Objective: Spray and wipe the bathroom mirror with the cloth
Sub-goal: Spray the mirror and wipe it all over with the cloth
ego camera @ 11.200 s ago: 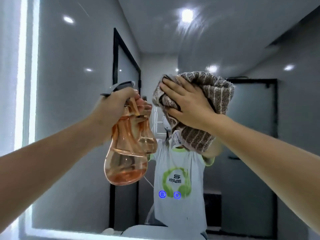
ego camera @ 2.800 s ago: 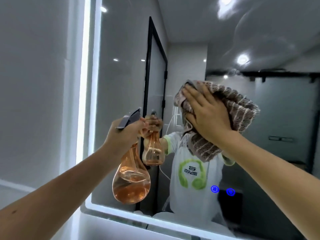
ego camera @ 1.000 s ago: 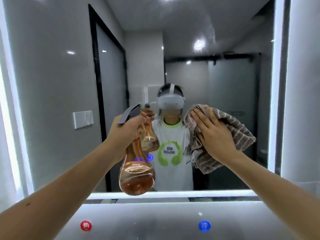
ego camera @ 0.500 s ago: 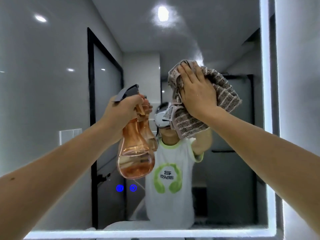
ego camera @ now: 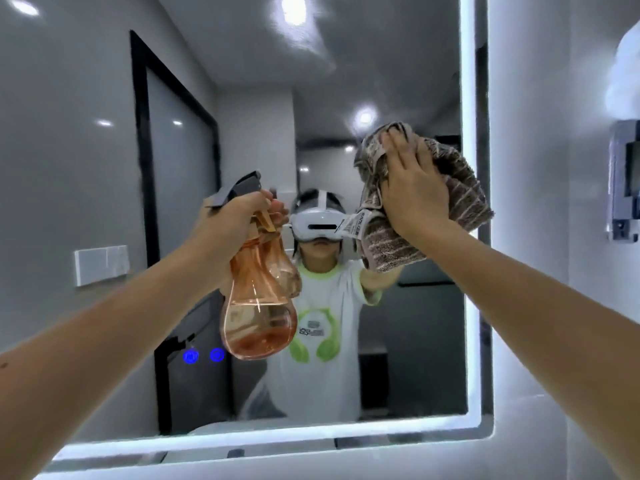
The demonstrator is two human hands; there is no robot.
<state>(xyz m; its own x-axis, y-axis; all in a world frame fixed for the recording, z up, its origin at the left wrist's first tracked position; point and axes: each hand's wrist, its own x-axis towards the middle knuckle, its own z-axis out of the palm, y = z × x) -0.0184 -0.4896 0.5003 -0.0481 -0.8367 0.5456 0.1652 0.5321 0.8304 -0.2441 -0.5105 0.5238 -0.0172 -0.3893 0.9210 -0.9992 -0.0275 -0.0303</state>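
Note:
The bathroom mirror (ego camera: 408,341) fills most of the head view, framed by a lit white strip. My right hand (ego camera: 414,192) presses a brown striped cloth (ego camera: 464,199) flat against the glass at the upper right, near the mirror's right edge. A white label hangs from the cloth's left side. My left hand (ego camera: 235,216) is wrapped around the neck of an orange see-through spray bottle (ego camera: 259,306) with a grey trigger head, held upright in front of the mirror's middle. The bottle is about a third full of liquid.
Two blue touch buttons (ego camera: 204,355) glow on the mirror's lower left. A grey wall-mounted holder (ego camera: 625,181) sits on the wall to the right of the mirror. The mirror reflects a person, a black-framed door and ceiling lights.
My right hand has slid the cloth to the right and a little down across the glass, toward the lit right edge. The bottle stays held up in my left hand.

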